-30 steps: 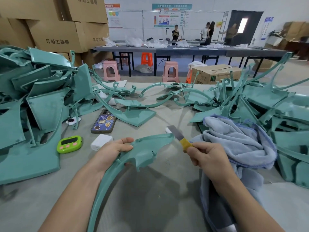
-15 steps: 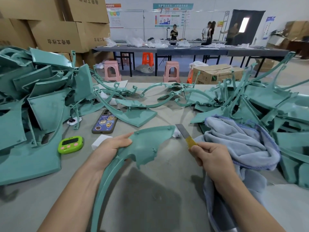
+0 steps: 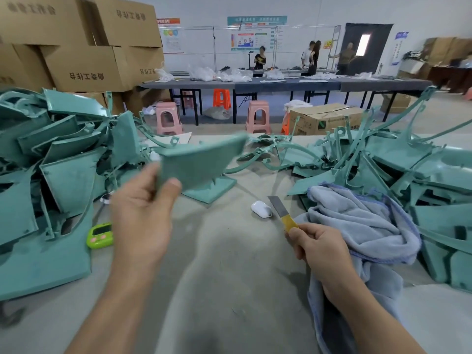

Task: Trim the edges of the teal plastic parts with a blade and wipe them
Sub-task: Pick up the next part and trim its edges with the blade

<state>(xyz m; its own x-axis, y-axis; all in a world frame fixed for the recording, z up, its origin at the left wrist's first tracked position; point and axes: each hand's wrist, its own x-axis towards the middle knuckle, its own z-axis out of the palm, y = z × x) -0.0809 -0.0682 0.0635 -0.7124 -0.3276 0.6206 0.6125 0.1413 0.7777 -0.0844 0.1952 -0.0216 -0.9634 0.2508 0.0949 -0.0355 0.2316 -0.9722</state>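
Note:
My left hand point(image 3: 143, 213) grips a teal plastic part point(image 3: 201, 162) by its near corner and holds it up above the table, its flat wedge pointing right and blurred by motion. My right hand point(image 3: 319, 247) holds a blade point(image 3: 279, 206) by its yellow handle, the metal tip pointing up and left over the table. A grey-blue cloth point(image 3: 357, 223) lies bunched just right of that hand and runs under my right wrist.
Heaps of teal parts lie at the left point(image 3: 51, 175) and right point(image 3: 408, 169) of the grey table point(image 3: 229, 264). A green timer point(image 3: 100, 236) and a small white object point(image 3: 261, 209) sit on it. Cardboard boxes point(image 3: 86, 65), stools and people stand beyond.
My left hand has lifted the teal part off the table and swung it up and away. My right hand with the blade has stayed near the cloth.

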